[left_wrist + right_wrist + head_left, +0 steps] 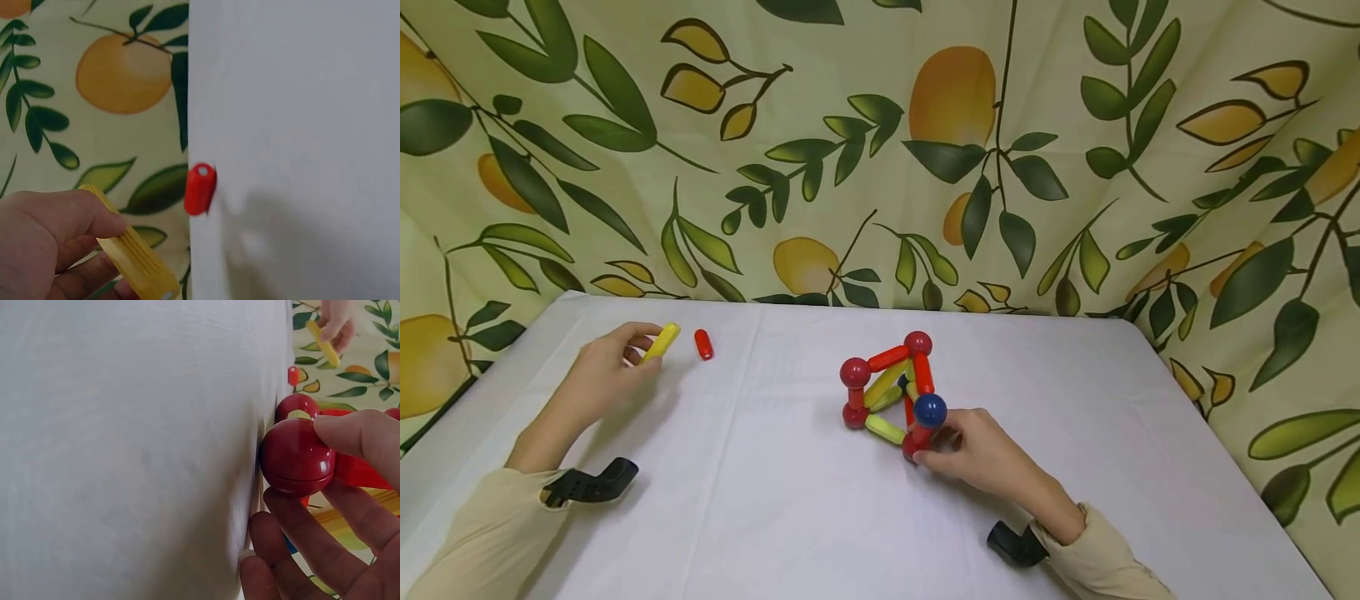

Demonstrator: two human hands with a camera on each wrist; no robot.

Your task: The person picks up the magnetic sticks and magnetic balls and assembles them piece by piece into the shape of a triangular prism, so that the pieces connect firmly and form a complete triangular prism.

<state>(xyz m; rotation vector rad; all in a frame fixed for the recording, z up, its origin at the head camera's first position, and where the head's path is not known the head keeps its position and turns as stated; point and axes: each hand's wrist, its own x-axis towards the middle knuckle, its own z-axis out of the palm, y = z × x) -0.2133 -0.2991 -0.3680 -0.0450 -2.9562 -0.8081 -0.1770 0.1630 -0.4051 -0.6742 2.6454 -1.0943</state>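
My left hand (602,379) pinches a yellow magnetic rod (662,342) between thumb and fingers, above the table's far left part. In the left wrist view the yellow rod (134,256) shows a ribbed side and a silvery end. A short red magnetic rod (703,344) lies on the table just right of that hand. Right of the middle stands a frame of magnetic rods and balls, with red balls (855,372), red rods (888,358), yellow and lime rods (884,429) and a blue ball (930,410) on top in front. My right hand (988,454) grips its lower front red ball (297,456).
A white cloth covers the table (775,517). Behind it hangs a curtain (850,150) printed with fruit and leaves. Black wrist camera mounts (597,483) sit on both forearms, near the tabletop.
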